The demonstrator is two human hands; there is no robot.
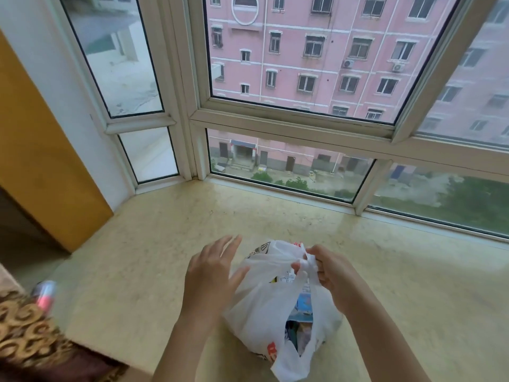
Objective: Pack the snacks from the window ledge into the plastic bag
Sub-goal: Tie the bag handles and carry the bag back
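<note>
A white plastic bag (261, 307) stands on the marble window ledge (154, 244), bulging with snack packets (301, 307) that show through its side opening. My right hand (330, 271) pinches the bag's handles, bunched together at the top. My left hand (212, 271) hovers at the bag's left side with fingers spread and straight, the thumb close to or just touching the plastic. No loose snacks lie on the ledge.
Window frames (289, 125) close the ledge at the back. An orange wall panel (41, 161) stands on the left. A patterned brown fabric (27, 334) and a blurred pink and white object (45, 295) lie at the lower left.
</note>
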